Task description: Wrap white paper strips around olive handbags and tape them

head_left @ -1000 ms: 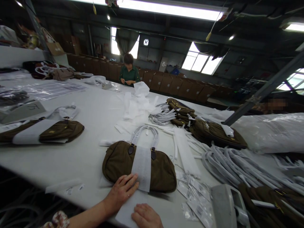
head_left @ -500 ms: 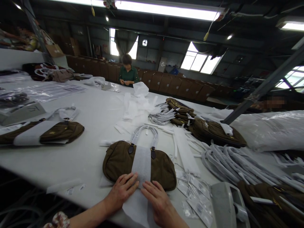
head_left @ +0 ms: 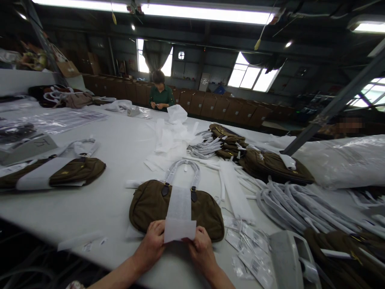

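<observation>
An olive-brown handbag [head_left: 150, 204] lies flat on the white table [head_left: 120, 148] in front of me, its wrapped handles pointing away. A white paper strip [head_left: 179, 216] runs across its middle. My left hand [head_left: 154, 241] and my right hand [head_left: 201, 245] each pinch a lower corner of the strip, whose near end is folded up over the bag's front edge.
Another wrapped brown bag [head_left: 64, 171] lies at left, more brown bags [head_left: 272, 166] and a heap of white wrapped straps [head_left: 294, 204] at right. Small plastic packets [head_left: 249, 249] lie by my right hand. A grey device [head_left: 288, 257] sits at lower right. A person [head_left: 160, 93] works at the far side.
My right hand came up from the table edge to the strip. Both hands then lifted the strip's near end and folded it up over the bag.
</observation>
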### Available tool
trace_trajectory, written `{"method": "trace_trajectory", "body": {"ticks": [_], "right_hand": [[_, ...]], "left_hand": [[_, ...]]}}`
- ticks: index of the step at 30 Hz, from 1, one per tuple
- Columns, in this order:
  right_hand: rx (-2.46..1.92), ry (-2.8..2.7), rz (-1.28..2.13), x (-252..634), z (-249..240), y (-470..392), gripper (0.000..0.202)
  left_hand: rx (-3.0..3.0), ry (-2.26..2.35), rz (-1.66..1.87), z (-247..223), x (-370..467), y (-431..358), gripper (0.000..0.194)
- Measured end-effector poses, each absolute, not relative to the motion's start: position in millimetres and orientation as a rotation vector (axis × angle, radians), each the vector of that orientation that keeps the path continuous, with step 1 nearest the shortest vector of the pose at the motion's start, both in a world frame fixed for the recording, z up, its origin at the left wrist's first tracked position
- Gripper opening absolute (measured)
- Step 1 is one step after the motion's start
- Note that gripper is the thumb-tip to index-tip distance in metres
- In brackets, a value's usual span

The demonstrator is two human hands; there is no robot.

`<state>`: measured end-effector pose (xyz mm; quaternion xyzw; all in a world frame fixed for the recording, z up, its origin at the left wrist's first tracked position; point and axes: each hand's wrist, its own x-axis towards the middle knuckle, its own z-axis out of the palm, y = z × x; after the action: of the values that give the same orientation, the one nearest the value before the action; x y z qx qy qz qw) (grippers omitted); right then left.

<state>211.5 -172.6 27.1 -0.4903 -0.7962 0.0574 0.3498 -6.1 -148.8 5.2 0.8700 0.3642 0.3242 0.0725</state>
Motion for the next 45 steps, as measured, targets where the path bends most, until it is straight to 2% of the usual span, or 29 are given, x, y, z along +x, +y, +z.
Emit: {"method": "trace_trajectory", "body": {"ticks": [3,5,10,15,19,31,37,41,45], "right_hand": [[-1.375,-1.948,0.101,205.1,24.7,-172.5,0.031],[-1.450,-1.888,0.097,200.8,27.3,-172.6,0.032],[-1.691,-1.734,0.240,195.4,42.6,-165.6,0.018],[-1.783,-1.768,0.332,198.0,60.4,-143.6,0.026],[-1.905,-1.783,0.234,195.8,55.3,-133.3,0.027],[-2.170,-1.809,0.112,188.8,44.1,-127.9,0.030],[-2.220,-1.809,0.109,187.1,45.1,-126.7,0.031],[-2.233,-1.809,0.130,187.6,45.4,-124.8,0.033],[-2.249,-1.808,0.148,188.1,45.0,-122.4,0.033]], "left_hand": [[2.436,1.179,1.039,14.4,0.4,-147.6,0.019],[2.344,1.296,1.073,15.7,5.9,-144.7,0.019],[2.216,1.529,1.124,12.3,17.7,-133.8,0.016],[2.202,1.559,1.113,13.0,22.1,-128.2,0.027],[2.270,1.588,1.119,11.0,21.8,-127.1,0.032],[2.585,1.594,1.040,12.6,26.5,-125.8,0.025],[2.700,1.555,0.789,14.9,27.8,-128.0,0.037],[2.773,1.601,0.829,24.4,33.2,-132.1,0.028],[2.907,1.508,0.847,18.5,38.6,-139.9,0.042]]}}
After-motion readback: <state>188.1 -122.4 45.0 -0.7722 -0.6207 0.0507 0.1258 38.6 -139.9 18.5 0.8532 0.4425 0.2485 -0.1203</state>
